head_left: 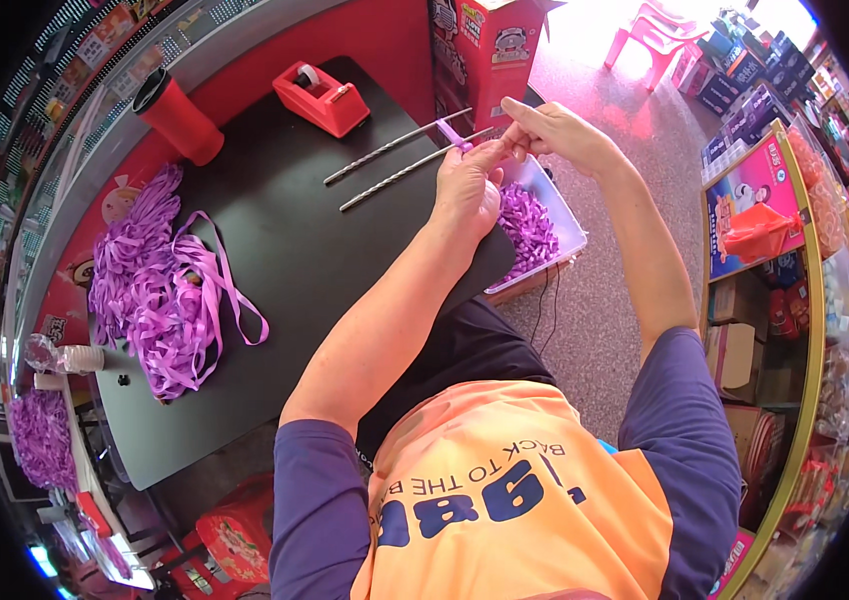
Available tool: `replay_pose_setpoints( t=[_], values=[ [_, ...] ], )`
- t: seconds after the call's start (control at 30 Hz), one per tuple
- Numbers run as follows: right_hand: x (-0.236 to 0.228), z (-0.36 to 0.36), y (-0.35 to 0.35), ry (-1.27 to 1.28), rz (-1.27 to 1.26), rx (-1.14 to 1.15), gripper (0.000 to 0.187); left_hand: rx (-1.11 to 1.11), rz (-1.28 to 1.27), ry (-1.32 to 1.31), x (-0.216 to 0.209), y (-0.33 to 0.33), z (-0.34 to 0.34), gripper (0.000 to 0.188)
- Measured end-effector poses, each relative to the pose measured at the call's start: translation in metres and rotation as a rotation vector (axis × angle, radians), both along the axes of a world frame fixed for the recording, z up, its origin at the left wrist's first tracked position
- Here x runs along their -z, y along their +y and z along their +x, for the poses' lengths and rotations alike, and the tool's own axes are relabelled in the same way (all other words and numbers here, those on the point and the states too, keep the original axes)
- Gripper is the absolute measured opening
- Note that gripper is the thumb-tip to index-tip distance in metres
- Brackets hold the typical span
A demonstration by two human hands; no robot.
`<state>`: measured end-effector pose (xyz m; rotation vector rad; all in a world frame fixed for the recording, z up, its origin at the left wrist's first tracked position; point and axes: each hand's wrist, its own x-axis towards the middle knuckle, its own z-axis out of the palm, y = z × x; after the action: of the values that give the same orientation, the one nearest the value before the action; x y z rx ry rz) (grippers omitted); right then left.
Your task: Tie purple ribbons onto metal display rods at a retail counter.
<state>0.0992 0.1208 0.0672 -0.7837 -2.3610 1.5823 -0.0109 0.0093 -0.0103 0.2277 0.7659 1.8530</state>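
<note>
Two thin metal rods (400,186) with a twisted surface reach side by side over the black table. A short purple ribbon (453,134) is looped around both near their far ends. My left hand (470,190) is closed, its fingers pinching the ribbon against the nearer rod. Just to the right, my right hand (555,135) touches the left fingertips. Its thumb and some fingers are pressed together while one finger points out; what they hold, if anything, is hidden. Below both hands stands a white plastic bin (567,215) full of small purple ribbon pieces (527,228).
On the black table (295,265) lies a tangled heap of long purple ribbon (170,290). Behind it stand a red tumbler (180,120) and a red tape dispenser (321,98). A red carton (498,60) is beyond the rods. Shelves of goods (795,330) line the right.
</note>
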Motion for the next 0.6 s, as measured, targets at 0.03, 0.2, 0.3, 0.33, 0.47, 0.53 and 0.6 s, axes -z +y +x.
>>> replay_pose_setpoints(
  t=[0.03, 0.2, 0.3, 0.33, 0.47, 0.53, 0.6],
  values=[
    [0.001, 0.000, 0.000, 0.004, -0.008, 0.015, 0.067, -0.008, 0.000, 0.008, 0.001, 0.001, 0.000, 0.034],
    [0.009, 0.000, -0.002, -0.011, -0.063, 0.107, 0.067, -0.053, -0.001, -0.005, 0.003, 0.001, 0.003, 0.027],
    [0.014, 0.001, -0.003, 0.027, -0.125, 0.157, 0.064, -0.054, -0.005, 0.042, 0.002, 0.000, 0.004, 0.022],
    [0.016, 0.002, -0.004, 0.031, -0.150, 0.168, 0.064, -0.048, -0.005, 0.067, 0.002, -0.001, 0.004, 0.021],
    [0.026, 0.006, 0.000, 0.101, -0.410, 0.196, 0.058, -0.041, -0.054, 0.099, -0.001, -0.001, 0.006, 0.022],
    [0.034, 0.007, 0.002, 0.158, -0.614, 0.227, 0.054, -0.029, -0.079, 0.130, -0.004, -0.002, 0.006, 0.023],
    [0.044, 0.007, 0.003, 0.224, -0.709, 0.257, 0.051, -0.010, -0.062, 0.090, -0.006, -0.004, 0.005, 0.023]
  ],
)
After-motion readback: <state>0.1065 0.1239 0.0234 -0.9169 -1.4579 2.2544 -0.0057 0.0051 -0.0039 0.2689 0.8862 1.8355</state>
